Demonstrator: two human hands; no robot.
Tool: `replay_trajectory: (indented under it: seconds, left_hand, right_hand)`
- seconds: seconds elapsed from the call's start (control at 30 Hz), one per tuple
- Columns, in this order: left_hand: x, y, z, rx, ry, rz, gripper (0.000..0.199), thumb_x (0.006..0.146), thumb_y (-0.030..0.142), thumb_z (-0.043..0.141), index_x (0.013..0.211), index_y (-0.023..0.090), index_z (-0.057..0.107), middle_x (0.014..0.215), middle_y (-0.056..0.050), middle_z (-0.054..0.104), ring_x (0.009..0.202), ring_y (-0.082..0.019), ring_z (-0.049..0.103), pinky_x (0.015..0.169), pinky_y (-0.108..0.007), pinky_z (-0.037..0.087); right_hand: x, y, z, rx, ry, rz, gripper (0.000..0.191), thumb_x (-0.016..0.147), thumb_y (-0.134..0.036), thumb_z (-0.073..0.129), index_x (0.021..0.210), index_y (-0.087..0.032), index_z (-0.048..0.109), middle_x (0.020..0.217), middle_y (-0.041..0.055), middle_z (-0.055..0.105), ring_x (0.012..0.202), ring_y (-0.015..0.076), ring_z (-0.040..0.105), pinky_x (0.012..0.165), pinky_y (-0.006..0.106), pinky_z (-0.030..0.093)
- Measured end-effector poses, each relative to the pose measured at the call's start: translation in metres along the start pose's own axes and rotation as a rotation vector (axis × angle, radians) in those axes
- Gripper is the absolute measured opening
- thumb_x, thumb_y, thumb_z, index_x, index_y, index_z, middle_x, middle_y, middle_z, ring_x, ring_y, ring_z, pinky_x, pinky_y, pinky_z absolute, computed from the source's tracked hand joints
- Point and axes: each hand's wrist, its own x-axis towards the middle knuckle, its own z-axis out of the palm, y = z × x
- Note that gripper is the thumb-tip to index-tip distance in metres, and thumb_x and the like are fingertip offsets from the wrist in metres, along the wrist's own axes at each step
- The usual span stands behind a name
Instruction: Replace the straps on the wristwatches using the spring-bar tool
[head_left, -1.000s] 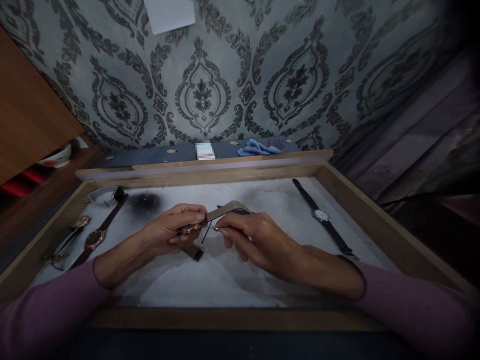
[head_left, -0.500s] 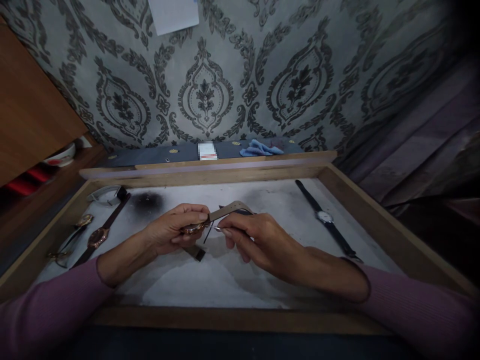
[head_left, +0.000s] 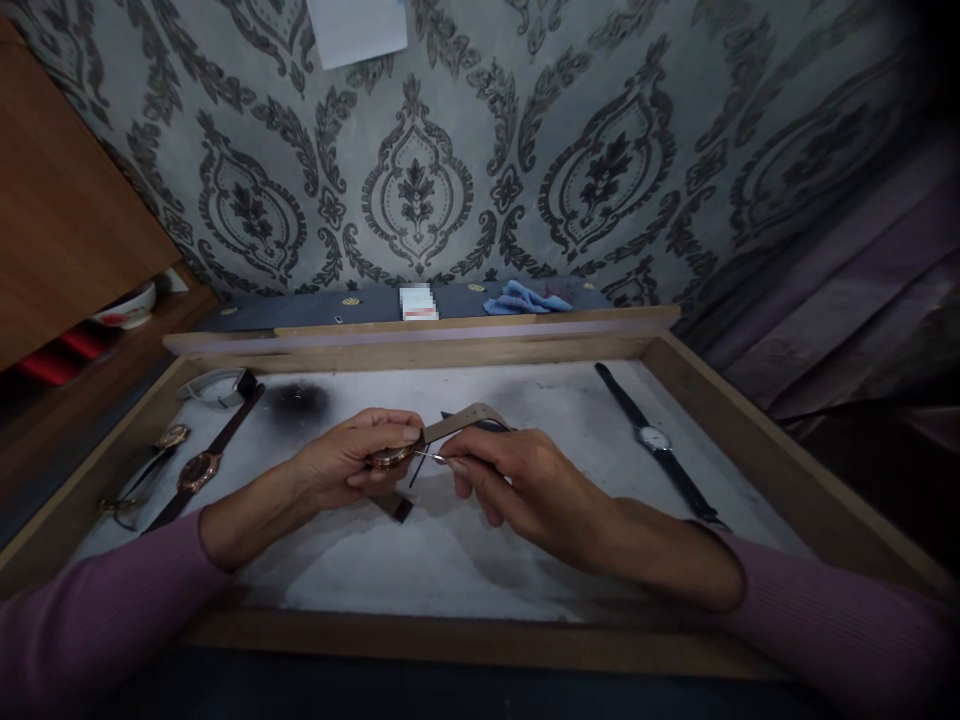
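My left hand (head_left: 367,455) is closed round the case of a wristwatch (head_left: 391,457) with a gold-coloured rim. The watch's grey-brown strap (head_left: 465,418) arches up to the right over my right fingers, and its other half hangs below my left hand. Between thumb and fingers, my right hand (head_left: 510,470) pinches a thin metal tool, maybe a small screwdriver (head_left: 433,456). Its tip meets the edge of the case near the strap joint. Most of the tool's handle is hidden by my right hand. A dark thin strip shows behind the tool.
A shallow wooden tray (head_left: 450,350) with a white bottom surrounds the work. At its left lie a brown-strapped watch (head_left: 199,472), a gold watch (head_left: 171,437) and a pale strap (head_left: 217,388). A black-strapped watch (head_left: 654,438) lies right. Behind is a blue cloth (head_left: 525,298).
The whole view has shifted slightly. Both hands keep the same hold on the watch and the tool, with the tip still at the case edge.
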Motion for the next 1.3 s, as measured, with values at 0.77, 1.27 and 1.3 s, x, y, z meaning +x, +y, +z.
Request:
replay_trajectory:
  seconds: [0.77, 1.27, 1.3]
  left_hand:
    - [-0.0004, -0.0007, -0.0023, -0.013, -0.042, 0.009, 0.024, 0.077, 0.030, 0.068, 0.068, 0.015, 0.051, 0.040, 0.010, 0.042, 0.027, 0.001, 0.019, 0.028, -0.011, 0.013]
    - [-0.0004, -0.0004, -0.0010, -0.016, -0.045, 0.011, 0.025, 0.077, 0.030, 0.068, 0.068, 0.015, 0.051, 0.039, 0.010, 0.043, 0.026, 0.001, 0.019, 0.028, -0.009, 0.016]
    - [-0.0004, -0.0004, -0.0011, -0.015, -0.046, 0.012, 0.025, 0.077, 0.030, 0.068, 0.068, 0.015, 0.051, 0.039, 0.010, 0.043, 0.026, 0.001, 0.020, 0.028, -0.009, 0.016]
  right_hand:
    - [-0.0002, -0.0003, -0.0003, 0.009, 0.050, -0.081, 0.017, 0.091, -0.008, 0.042, 0.089, -0.014, 0.058, 0.061, -0.0029, 0.057, 0.050, 0.0079, 0.050, 0.050, 0.020, 0.041]
    - [-0.0001, -0.0028, -0.0027, 0.013, 0.024, -0.050, 0.019, 0.090, -0.007, 0.041, 0.088, -0.016, 0.058, 0.059, -0.0032, 0.056, 0.051, 0.0088, 0.052, 0.051, 0.020, 0.041]
    - [0.0000, -0.0031, -0.0027, 0.013, 0.020, -0.048, 0.019, 0.091, -0.007, 0.041, 0.088, -0.016, 0.058, 0.059, -0.0035, 0.055, 0.051, 0.0085, 0.051, 0.051, 0.020, 0.041]
